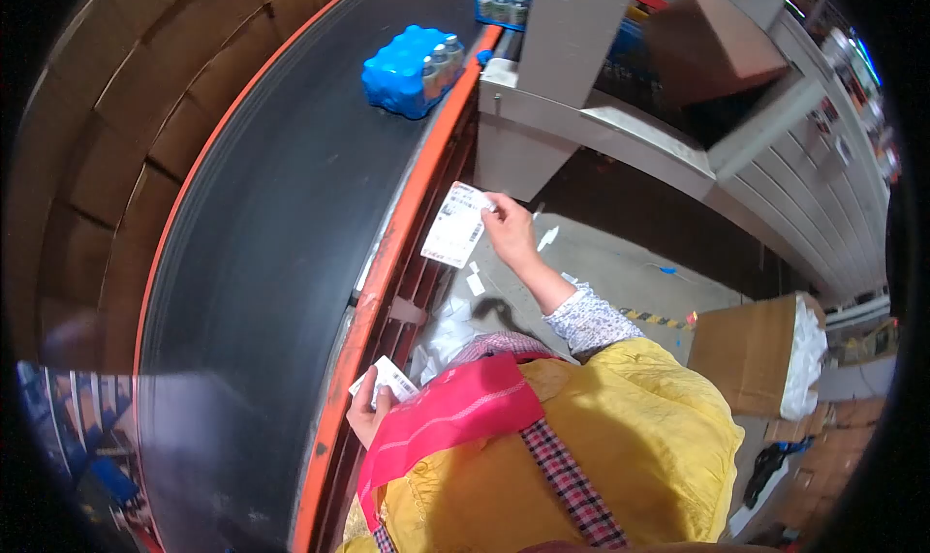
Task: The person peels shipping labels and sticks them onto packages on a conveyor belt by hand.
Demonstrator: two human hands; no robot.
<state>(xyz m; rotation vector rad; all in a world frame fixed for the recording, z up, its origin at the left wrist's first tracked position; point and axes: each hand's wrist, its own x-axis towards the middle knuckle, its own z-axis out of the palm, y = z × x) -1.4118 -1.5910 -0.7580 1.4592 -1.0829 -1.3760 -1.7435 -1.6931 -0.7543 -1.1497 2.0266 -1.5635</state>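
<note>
My right hand pinches the upper right corner of a white printed label with barcodes, held beside the conveyor's orange rail. Lower down, my left hand is closed on another white label or a small stack of them, close to the same rail; how many it holds I cannot tell. On the black conveyor belt a blue-wrapped pack of bottles lies near the far right side, apart from both hands. A second blue-wrapped bottle pack shows at the top edge.
Stacked cardboard boxes line the belt's left side. The orange rail runs between me and the belt. A grey metal frame stands ahead on the right. A carton with white plastic is at right, and paper scraps litter the floor.
</note>
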